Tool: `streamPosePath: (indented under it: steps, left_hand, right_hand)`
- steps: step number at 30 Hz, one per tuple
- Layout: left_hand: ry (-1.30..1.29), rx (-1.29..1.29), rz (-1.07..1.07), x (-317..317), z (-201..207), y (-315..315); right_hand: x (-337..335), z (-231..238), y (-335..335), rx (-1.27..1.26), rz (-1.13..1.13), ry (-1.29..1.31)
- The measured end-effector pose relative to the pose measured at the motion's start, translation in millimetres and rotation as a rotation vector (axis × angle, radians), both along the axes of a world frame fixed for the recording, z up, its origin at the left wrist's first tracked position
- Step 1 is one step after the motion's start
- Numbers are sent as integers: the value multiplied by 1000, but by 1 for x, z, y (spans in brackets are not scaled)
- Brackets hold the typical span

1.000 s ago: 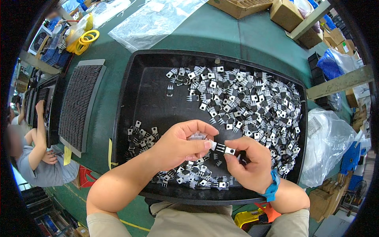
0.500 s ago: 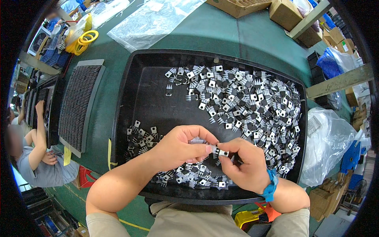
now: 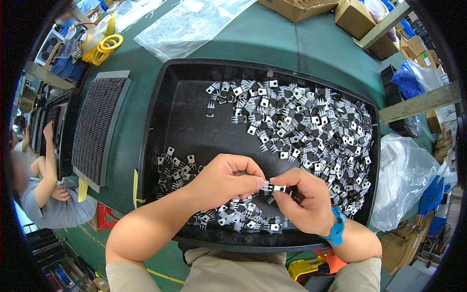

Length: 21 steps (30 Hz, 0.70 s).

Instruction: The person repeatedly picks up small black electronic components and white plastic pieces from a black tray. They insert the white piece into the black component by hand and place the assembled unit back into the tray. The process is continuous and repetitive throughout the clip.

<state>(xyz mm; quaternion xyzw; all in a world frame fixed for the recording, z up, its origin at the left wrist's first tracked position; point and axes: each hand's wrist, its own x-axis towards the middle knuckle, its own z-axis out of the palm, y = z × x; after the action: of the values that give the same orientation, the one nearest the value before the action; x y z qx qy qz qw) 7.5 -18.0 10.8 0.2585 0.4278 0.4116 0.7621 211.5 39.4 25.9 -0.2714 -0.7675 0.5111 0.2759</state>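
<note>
Transistor (image 3: 279, 189), black with a silver tab, is held above the near part of a black plastic tray (image 3: 187, 114) — the right hand (image 3: 306, 197) pinches it between thumb and forefinger, while the left hand (image 3: 227, 177) pinches a small whitish sleeve (image 3: 267, 185) at its legs. The tray's raised walls bound the room; bare floor lies open at upper left, loose transistors (image 3: 333, 131) crowding the right. Beyond, the smooth green worktop (image 3: 272, 41) carries a crinkled clear bag (image 3: 189, 27).
</note>
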Motion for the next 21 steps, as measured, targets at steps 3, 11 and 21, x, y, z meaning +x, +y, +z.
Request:
streamPosePath:
  steps: [3, 11, 21]
  left_hand:
    - [-3, -5, -9, 1, 1, 1]
    - [207, 22, -91, 2, -3, 1]
    - [212, 8, -55, 2, -2, 2]
  right_hand:
    - [5, 3, 2, -85, 6, -66]
    - [-2, 6, 1, -146, 62, -129]
    - [-1, 3, 8, -858, -80, -41]
